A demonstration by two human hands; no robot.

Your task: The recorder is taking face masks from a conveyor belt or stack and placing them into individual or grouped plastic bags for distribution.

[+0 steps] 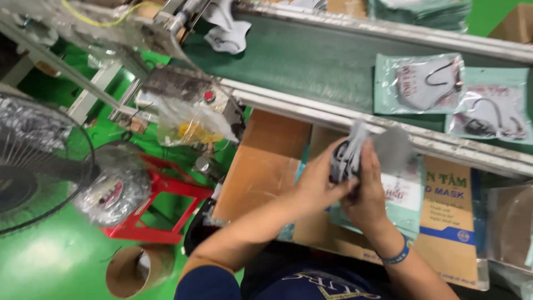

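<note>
Nearest, at 6 o'clock: dark blue sleeves, blue wristband [398,257] on the right wrist. Left hand [317,180] and right hand [367,194] meet mid-frame, both clamped on a blurred bundle of face masks [348,157], grey-white with dark ear loops. Left fingers [340,190] curl under and pinch the bundle from 9 o'clock; right fingers [371,161] press flat against it from 3 o'clock. The bundle is held in the air above a teal pouch [404,197] lying on a brown carton [444,222].

At 9 o'clock on the green floor: red stand [161,189], cardboard tube [133,269], fan guard [33,166]. Beyond the hands runs the conveyor belt [311,61], metal rails either side. Two sealed mask pouches [420,83] sit on the belt at 2 o'clock, side by side, edges overlapping. More pouches stacked at 1 o'clock, far edge.

Risk, judged: the grip looks loose around a floppy stack, so masks could fan out or slip and drop. Ear loops could snag on fingers. Motion blur hides the exact count.
</note>
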